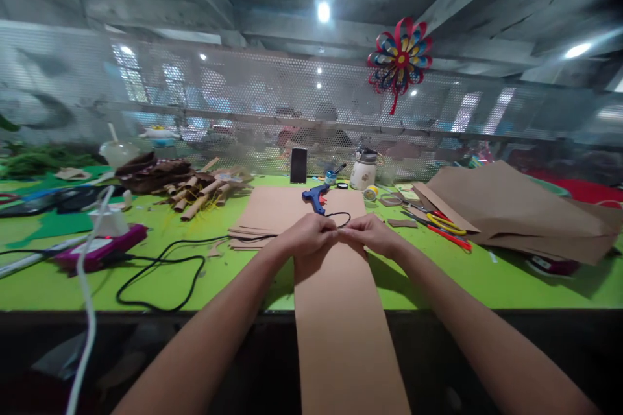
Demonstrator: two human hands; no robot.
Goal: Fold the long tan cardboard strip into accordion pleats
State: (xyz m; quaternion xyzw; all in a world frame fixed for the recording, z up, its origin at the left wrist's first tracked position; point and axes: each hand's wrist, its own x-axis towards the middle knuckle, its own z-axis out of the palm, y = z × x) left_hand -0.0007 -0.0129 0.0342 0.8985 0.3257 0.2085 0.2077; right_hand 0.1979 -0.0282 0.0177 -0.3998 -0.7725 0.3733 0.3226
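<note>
A long strip of brown paper (341, 311) runs from the green table (243, 279) towards me, over the front edge. Both hands grip its far end. My left hand (307, 235) is closed on the left part of that edge, fingers curled. My right hand (372, 233) pinches the right part, touching the left hand's fingertips. Just beyond the hands lie a stack of brown sheets (272, 211) and a blue glue gun (315, 196) with its black cable (160, 269).
Yellow and red scissors (445, 224) and large brown sheets (516, 211) lie to the right. Rolled paper tubes (199, 194), a pink box (100, 249) and a white cable (85, 311) are on the left. A white jar (363, 172) and a black box (298, 165) stand by the mesh screen.
</note>
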